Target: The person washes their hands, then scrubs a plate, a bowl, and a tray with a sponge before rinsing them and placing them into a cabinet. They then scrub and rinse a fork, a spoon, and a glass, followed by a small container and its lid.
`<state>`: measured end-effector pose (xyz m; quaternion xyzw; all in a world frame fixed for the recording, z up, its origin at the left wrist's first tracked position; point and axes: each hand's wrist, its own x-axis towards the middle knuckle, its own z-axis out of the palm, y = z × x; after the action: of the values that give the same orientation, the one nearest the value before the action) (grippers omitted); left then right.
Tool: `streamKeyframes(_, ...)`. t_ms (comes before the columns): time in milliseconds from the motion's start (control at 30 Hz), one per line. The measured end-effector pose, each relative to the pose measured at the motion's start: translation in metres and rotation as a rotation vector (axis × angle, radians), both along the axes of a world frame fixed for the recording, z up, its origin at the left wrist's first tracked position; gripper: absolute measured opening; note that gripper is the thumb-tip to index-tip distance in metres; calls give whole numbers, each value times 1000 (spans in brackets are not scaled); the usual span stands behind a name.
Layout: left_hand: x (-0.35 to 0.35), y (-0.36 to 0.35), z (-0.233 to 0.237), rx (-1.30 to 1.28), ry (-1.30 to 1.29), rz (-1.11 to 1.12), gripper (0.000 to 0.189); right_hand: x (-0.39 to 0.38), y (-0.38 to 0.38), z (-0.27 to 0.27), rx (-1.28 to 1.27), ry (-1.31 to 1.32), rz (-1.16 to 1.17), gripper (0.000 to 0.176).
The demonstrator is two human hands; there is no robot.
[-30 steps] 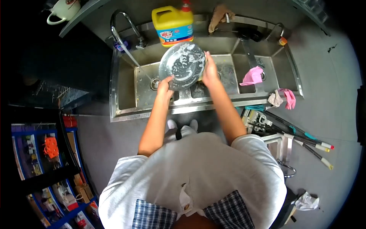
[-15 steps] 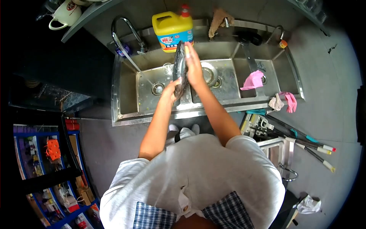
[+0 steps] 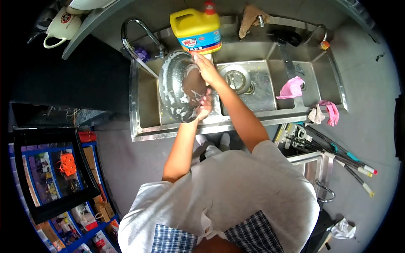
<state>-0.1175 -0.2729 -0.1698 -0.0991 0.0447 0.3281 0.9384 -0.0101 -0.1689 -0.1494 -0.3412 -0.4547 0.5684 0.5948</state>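
A round, dark, shiny pan or lid [image 3: 179, 88] streaked with white suds is tilted up over the left basin, its broad face turned left. My left hand [image 3: 204, 107] grips its lower right edge, fingers curled round the rim. My right hand [image 3: 206, 71] is at its upper right edge, with a small pale-yellow thing partly showing beside the fingers; what it is I cannot make out. Water runs from the left faucet [image 3: 141, 40] toward the far left edge of the round piece.
A yellow detergent jug [image 3: 196, 31] stands behind the sink [image 3: 177, 131]. The middle basin holds a round metal dish [image 3: 234, 78]. Pink gloves [image 3: 291, 87] lie at the right divider. Mops [image 3: 337, 154] lie at right, a cup [image 3: 63, 26] sits upper left.
The round piece has turned from nearly edge-on to showing its broad sudsy face, and has moved left toward the stream. My left hand has shifted right and slightly down. The view has shifted slightly.
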Motion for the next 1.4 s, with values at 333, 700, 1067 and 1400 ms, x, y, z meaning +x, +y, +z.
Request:
streamKeyframes(333, 4, 22, -7, 493, 249, 344, 33, -23, -41, 22, 50, -424, -195, 35)
streamKeyframes(700, -20, 53, 10, 480, 426, 650, 23, -58, -54, 1, 72, -891, -400, 35)
streamKeyframes(1067, -60, 120, -52, 511, 294, 612, 21, -82, -51, -56, -260, -640, -474, 32)
streamKeyframes(1400, -64, 106, -68, 286, 361, 548, 23, -102, -115, -8, -49, -579, -544, 40)
